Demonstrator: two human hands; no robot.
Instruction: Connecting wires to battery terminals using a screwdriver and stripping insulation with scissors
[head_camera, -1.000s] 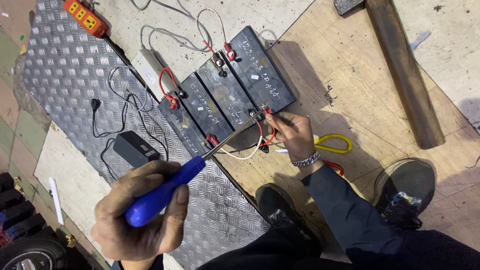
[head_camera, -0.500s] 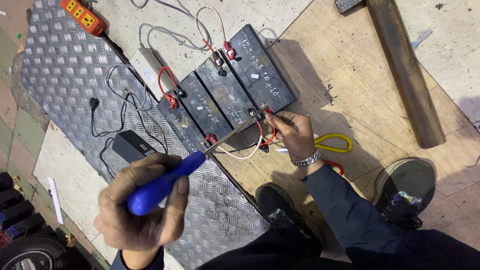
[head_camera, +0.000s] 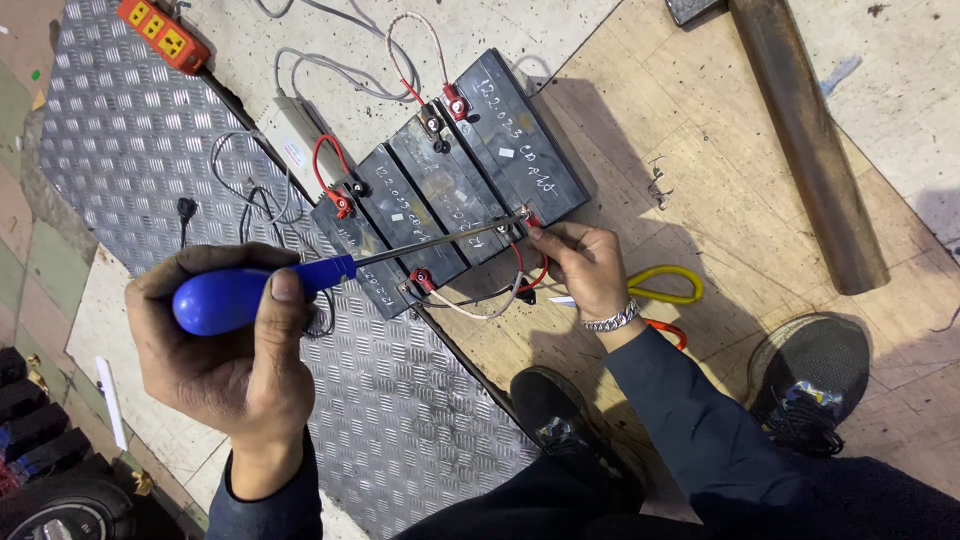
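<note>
A: Four black rectangular batteries (head_camera: 450, 180) lie side by side on the floor, half on the grey chequered metal plate (head_camera: 110, 150) at the left, half on the worn plywood board (head_camera: 700, 170) at the right. Red and white link wires (head_camera: 335, 160) join their terminals.

B: Left hand?

A: Left hand (head_camera: 225, 345) is clenched around the blue round handle of a long-shafted screwdriver (head_camera: 300, 280). The steel shaft runs right and slightly far, across the battery tops, with its tip at the near-right terminal of the rightmost battery.

B: Right hand?

A: Right hand (head_camera: 585, 265) is at that same terminal – fingertips pinched on the red-sleeved connector, touching the battery edge. A metal bracelet sits on the wrist.

B: Surroundings?

A: Yellow-handled scissors (head_camera: 665, 290) lie just right of the right hand. A rusty brown metal bar (head_camera: 810, 140) lies far right – well apart. An orange power strip (head_camera: 165, 35) sits at the far left. Two black shoes (head_camera: 810, 375) stand near.
</note>
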